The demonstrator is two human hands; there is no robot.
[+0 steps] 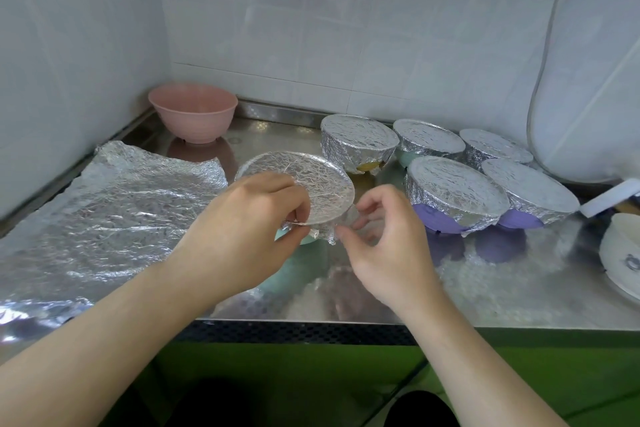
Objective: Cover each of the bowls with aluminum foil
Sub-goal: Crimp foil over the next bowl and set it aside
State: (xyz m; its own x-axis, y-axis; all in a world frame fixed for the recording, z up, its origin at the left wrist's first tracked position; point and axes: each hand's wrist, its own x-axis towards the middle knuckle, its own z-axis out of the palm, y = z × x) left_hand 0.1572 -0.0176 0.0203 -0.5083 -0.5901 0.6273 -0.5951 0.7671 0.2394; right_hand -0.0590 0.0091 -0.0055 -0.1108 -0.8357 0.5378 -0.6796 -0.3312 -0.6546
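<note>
Steel counter (485,288), corner of a white-tiled wall. Head view, looking down.

Centre of frame: green bowl (304,240), tilted, its mouth facing up toward 1 o'clock. Crinkled foil cover (311,184) is stretched flat across the rim, and its loose edge hangs down the near side. Only a sliver of green shows beneath the foil; the bowl's green reflection lies on the steel below it.

Left hand (242,229) comes in from 7 o'clock. Fingers are curled over the bowl's near-left rim, the thumb is underneath, and they pinch the foil edge against the bowl.

Right hand (384,236) comes in from 5 o'clock. Fingers are loosely curled and narrow, thumb and forefinger tips at the crumpled foil hem on the bowl's right side. Whether they actually grip the foil I cannot tell.

At 9 o'clock of the bowl: a large loose foil sheet (114,215), wrinkled, lying flat on the counter.

At 11 o'clock, in the back corner: pink bowl (193,113), upright, uncovered.

From 1 to 3 o'clock: five covered bowls (450,194) close together, each foil-wrapped over the top. Two near ones show purple bases, one at the back shows yellow.

Far right edge, 3 o'clock: a white bowl (620,253), partly cut off.
</note>
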